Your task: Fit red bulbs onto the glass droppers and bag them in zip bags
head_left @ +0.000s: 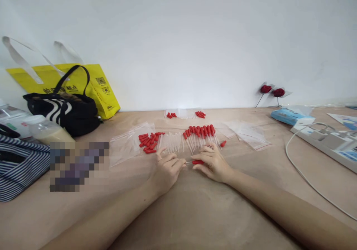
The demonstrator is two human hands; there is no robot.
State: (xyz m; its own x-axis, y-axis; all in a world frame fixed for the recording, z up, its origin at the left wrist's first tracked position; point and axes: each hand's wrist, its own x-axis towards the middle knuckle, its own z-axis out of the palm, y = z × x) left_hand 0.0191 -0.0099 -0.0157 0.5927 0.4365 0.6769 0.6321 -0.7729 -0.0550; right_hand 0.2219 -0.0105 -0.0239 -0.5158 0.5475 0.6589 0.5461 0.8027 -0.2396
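My left hand (168,168) pinches a thin clear dropper tube (189,163). The fingers of my right hand (212,164) are closed on a red rubber bulb (197,162) at the tube's right end. How far the tube sits inside the bulb is hidden. Just beyond my left hand lies a row of bare clear tubes (170,141), with a pile of loose red bulbs (150,142) to their left. Beyond my right hand is a row of droppers (199,133), red bulbs on their far ends. One single bulb (223,143) lies right of that row.
Clear plastic bags (125,142) lie left of the bulbs, and more bags (251,135) lie right. Packed bulbs (200,114) rest by the wall. A yellow bag (103,90), black bag (69,116) and bottle (50,131) stand left. At right are a tissue pack (290,116) and power strip (331,142).
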